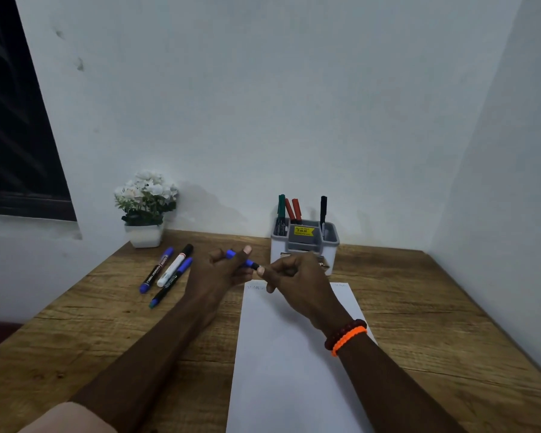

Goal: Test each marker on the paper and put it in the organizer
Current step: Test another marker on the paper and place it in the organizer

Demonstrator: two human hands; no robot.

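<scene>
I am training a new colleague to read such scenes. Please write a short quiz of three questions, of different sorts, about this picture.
1. True or false: the organizer already holds four markers.
2. How many markers lie loose on the table, left of the hands?
A. one B. three C. five
3. Fill in: the left hand and right hand together hold a ____ marker above the paper.

Key: 1 true; 2 B; 3 blue

Organizer (303,250) behind paper (291,354), three markers (166,275) left of paper, plant (146,207) behind markers
</scene>
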